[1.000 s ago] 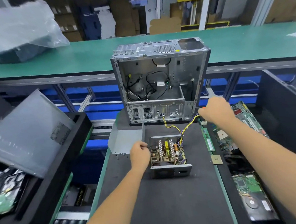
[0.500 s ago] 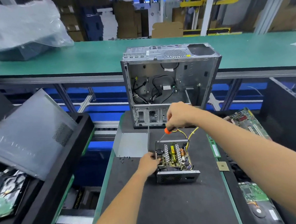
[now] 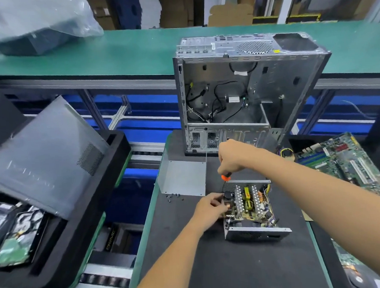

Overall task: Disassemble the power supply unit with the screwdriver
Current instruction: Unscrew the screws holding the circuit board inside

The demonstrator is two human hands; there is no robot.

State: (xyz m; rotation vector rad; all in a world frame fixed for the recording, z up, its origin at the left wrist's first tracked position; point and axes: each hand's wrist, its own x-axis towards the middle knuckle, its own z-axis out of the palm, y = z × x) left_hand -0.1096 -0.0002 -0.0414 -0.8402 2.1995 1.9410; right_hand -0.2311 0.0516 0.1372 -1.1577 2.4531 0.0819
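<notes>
The open power supply unit (image 3: 252, 209) lies on the black mat (image 3: 235, 269), its circuit board and heat sinks exposed. My left hand (image 3: 210, 209) grips its left wall. My right hand (image 3: 233, 157) hovers above the unit's far left corner and grips a screwdriver (image 3: 225, 177) with an orange tip on its handle, pointing down. The shaft's end is hidden among the parts. The unit's removed metal cover (image 3: 183, 177) lies to the left, with several loose screws (image 3: 173, 196) beside it.
An emptied computer case (image 3: 248, 92) stands at the mat's far end. A motherboard (image 3: 344, 164) lies to the right. On the left, a black bin (image 3: 83, 226) holds a grey side panel (image 3: 44, 151) and hard drives. A green conveyor (image 3: 135, 49) runs behind.
My right hand came from the right side by the cables, now holding the screwdriver over the unit's far left corner. My left hand stayed on the unit's left wall.
</notes>
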